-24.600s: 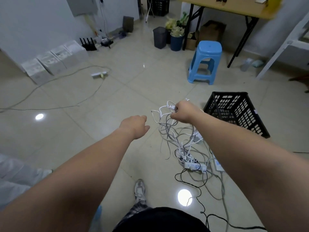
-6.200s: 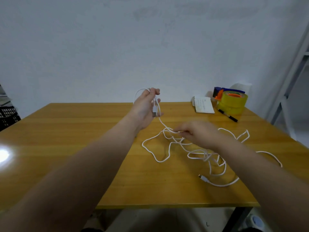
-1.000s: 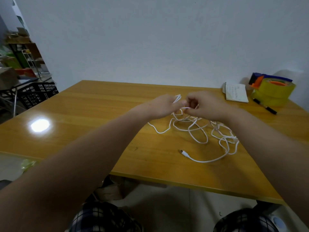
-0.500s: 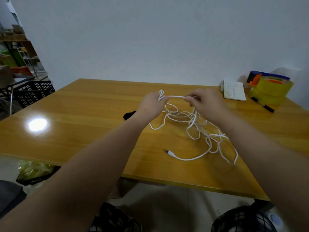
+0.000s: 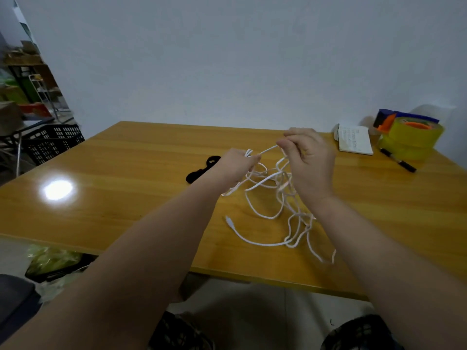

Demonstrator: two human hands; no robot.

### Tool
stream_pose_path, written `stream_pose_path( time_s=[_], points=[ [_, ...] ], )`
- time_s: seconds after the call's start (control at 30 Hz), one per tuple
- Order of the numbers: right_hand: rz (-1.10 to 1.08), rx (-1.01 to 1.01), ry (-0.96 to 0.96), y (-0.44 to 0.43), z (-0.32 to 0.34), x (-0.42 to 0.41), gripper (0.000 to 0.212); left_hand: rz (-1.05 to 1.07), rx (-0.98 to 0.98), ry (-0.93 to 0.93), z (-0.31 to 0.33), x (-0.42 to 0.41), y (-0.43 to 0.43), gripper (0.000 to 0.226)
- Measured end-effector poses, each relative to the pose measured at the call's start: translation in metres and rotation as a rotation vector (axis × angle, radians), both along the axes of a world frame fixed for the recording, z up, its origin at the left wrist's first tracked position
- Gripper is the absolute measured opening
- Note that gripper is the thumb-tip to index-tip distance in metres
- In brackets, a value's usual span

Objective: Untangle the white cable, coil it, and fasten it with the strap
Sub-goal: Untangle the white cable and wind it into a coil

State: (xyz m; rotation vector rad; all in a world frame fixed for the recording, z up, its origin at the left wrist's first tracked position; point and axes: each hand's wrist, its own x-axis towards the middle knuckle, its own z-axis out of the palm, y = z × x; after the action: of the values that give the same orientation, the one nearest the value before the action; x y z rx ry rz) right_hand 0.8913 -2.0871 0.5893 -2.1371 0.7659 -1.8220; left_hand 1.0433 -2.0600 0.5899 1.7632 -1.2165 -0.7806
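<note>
A thin white cable [image 5: 262,215] lies in loose tangled loops on the wooden table [image 5: 113,188], one plug end free near the front edge. My left hand [image 5: 237,165] grips a small bunch of cable loops above the table. My right hand [image 5: 308,157] pinches the cable a short way to the right, and a taut stretch runs between the two hands. The rest of the cable hangs from my hands down to the tabletop. A black strap [image 5: 199,170] lies on the table just left of my left hand, partly hidden by my wrist.
At the table's far right stand yellow tape rolls with a dispenser [image 5: 409,137], a small notepad [image 5: 353,142] and a black marker [image 5: 399,164]. A black crate [image 5: 50,142] and shelves stand off to the left. A wall rises behind the table.
My hands have risen slightly and the view has moved closer. The hanging loops have shifted and the free plug end has slid a little. The black strap shows more beside my left wrist.
</note>
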Motion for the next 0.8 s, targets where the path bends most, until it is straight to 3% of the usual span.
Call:
stream_pose_path(
  time_s=[0.13, 0.3, 0.4, 0.47, 0.57, 0.63, 0.7, 0.77, 0.8],
  points=[
    [0.248, 0.025, 0.056, 0.015, 0.007, 0.0, 0.016, 0.094, 0.06, -0.03, -0.01, 0.016, 0.0, 0.041],
    [0.441, 0.323, 0.435, 0.013, 0.01, -0.014, 0.04, 0.205, -0.05, -0.05, -0.01, 0.032, -0.002, 0.037],
    [0.313, 0.451, 0.437, 0.008, 0.008, -0.021, 0.047, 0.183, -0.146, -0.097, -0.005, 0.029, -0.003, 0.037],
    [0.155, 0.463, 0.42, 0.001, 0.006, -0.022, 0.044, 0.167, -0.239, -0.035, -0.001, 0.025, -0.002, 0.036],
    [0.005, 0.51, 0.529, -0.011, 0.007, -0.031, 0.025, 0.097, -0.295, 0.007, 0.006, 0.03, 0.009, 0.036],
    [0.022, 0.579, 0.586, -0.011, 0.008, -0.038, 0.014, 0.027, -0.277, 0.003, 0.01, 0.037, 0.019, 0.035],
    [0.09, 0.579, 0.642, -0.006, 0.01, -0.038, 0.024, -0.003, -0.265, 0.047, 0.01, 0.043, 0.026, 0.033],
    [0.133, 0.52, 0.82, 0.0, 0.013, -0.036, 0.046, 0.007, -0.266, 0.123, 0.009, 0.046, 0.031, 0.031],
    [0.132, 0.489, 0.908, 0.001, 0.014, -0.034, 0.045, 0.026, -0.268, 0.162, 0.009, 0.046, 0.034, 0.032]
  ],
)
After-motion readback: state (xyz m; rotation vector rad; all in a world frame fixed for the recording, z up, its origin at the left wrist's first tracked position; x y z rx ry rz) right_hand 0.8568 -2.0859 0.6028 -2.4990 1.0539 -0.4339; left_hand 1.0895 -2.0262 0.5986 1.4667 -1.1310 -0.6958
